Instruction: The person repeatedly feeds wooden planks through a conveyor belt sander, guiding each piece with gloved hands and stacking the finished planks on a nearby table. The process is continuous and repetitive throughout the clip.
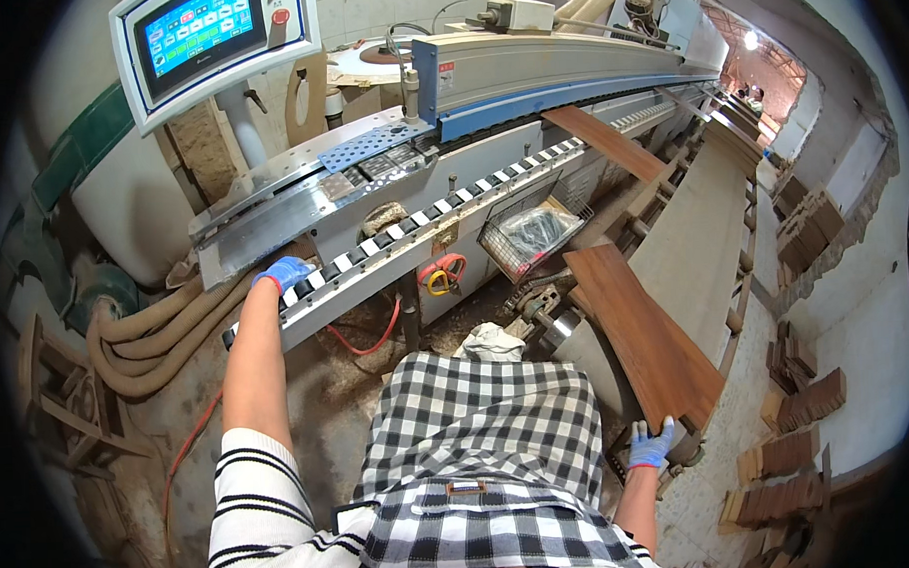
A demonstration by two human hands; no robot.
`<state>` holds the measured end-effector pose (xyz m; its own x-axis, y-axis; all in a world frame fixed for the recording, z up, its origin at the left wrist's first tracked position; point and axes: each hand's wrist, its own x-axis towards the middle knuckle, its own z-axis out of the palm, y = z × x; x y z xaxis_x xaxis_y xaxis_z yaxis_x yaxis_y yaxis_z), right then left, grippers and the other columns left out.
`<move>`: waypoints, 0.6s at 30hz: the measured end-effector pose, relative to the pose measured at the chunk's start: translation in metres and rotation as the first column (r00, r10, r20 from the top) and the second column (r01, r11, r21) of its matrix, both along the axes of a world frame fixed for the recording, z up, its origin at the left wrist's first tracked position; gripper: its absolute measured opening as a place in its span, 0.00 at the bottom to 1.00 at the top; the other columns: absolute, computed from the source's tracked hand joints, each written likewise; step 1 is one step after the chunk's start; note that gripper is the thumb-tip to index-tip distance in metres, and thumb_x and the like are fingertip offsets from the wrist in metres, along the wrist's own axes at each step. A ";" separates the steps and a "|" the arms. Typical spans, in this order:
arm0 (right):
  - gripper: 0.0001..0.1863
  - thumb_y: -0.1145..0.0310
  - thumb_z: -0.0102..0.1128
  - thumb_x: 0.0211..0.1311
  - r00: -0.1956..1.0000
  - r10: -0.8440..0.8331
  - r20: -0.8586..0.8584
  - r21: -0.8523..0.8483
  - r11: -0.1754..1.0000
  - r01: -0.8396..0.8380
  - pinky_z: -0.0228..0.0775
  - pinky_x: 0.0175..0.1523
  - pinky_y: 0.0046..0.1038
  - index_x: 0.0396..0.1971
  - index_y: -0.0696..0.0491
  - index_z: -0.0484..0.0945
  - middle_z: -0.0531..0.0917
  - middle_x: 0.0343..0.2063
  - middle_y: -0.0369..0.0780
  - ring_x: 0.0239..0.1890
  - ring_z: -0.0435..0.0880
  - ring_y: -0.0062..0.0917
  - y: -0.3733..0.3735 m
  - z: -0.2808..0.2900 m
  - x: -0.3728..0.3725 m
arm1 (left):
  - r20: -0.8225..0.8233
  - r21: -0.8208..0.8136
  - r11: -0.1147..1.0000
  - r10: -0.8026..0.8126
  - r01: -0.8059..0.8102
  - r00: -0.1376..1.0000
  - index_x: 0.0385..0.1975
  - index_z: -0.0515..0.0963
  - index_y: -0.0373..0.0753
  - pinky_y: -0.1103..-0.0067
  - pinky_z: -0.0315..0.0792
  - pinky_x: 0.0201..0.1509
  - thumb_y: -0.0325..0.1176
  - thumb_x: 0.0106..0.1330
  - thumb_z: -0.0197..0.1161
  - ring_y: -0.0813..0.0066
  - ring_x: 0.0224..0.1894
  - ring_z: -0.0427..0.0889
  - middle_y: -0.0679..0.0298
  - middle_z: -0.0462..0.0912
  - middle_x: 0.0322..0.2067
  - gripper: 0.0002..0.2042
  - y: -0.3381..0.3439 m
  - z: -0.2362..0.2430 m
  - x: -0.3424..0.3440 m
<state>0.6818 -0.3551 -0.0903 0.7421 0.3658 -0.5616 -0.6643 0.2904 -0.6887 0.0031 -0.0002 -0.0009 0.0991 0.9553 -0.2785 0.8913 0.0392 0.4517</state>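
Observation:
My left hand [288, 274], in a blue and white glove, lies over the near end of a long rail [381, 244] with black and white rollers. Its fingers are stretched out and partly hidden. At the right, my right hand [648, 444], gloved alike, touches the near end of a reddish-brown wooden board [644, 332]; its fingers are apart. That board lies slantwise over the near end of a grey conveyor belt [685, 241]. A second brown board [608, 141] lies farther off, its far end at the blue-edged machine [558, 80].
A control screen [201, 37] stands at the upper left above thick hoses [141, 330]. Below the rail are a wire basket [535, 231] with a plastic bag and scissors [440, 280] with coloured handles. Stacks of wood pieces [777, 498] line the right wall.

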 end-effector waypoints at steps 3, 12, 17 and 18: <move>0.16 0.58 0.60 0.54 0.950 0.215 -0.227 0.171 0.969 -0.179 0.71 0.45 0.33 0.33 0.55 0.74 0.78 0.27 0.41 0.25 0.74 0.27 0.011 0.007 -0.004 | 0.058 -0.019 1.000 -0.001 0.002 0.998 0.40 0.77 0.38 0.73 0.67 0.47 0.49 0.59 0.52 0.65 0.40 0.75 0.57 0.79 0.38 0.20 -0.002 -0.001 -0.003; 0.12 0.66 0.57 0.55 0.972 0.232 0.038 0.343 0.911 -0.231 0.71 0.47 0.35 0.35 0.58 0.74 0.80 0.28 0.46 0.24 0.77 0.28 -0.036 0.012 -0.010 | -0.029 0.040 0.997 -0.059 0.060 0.998 0.38 0.77 0.37 0.74 0.68 0.43 0.47 0.60 0.53 0.67 0.35 0.76 0.58 0.81 0.35 0.19 0.007 -0.013 -0.008; 0.17 0.70 0.58 0.52 0.910 0.288 0.298 0.297 0.878 -0.375 0.69 0.48 0.38 0.42 0.59 0.70 0.80 0.27 0.44 0.25 0.77 0.28 -0.057 0.043 -0.019 | -0.035 0.030 0.998 -0.057 0.058 0.998 0.39 0.77 0.36 0.73 0.68 0.44 0.47 0.60 0.52 0.65 0.36 0.77 0.56 0.81 0.35 0.20 0.002 -0.003 -0.001; 0.17 0.70 0.58 0.52 0.886 0.312 0.345 0.287 0.863 -0.415 0.69 0.49 0.38 0.42 0.59 0.70 0.80 0.27 0.44 0.25 0.77 0.28 -0.056 0.052 -0.021 | -0.035 0.033 0.999 -0.041 0.042 0.999 0.39 0.77 0.36 0.73 0.68 0.44 0.47 0.60 0.52 0.65 0.36 0.77 0.56 0.80 0.36 0.20 -0.001 0.000 0.002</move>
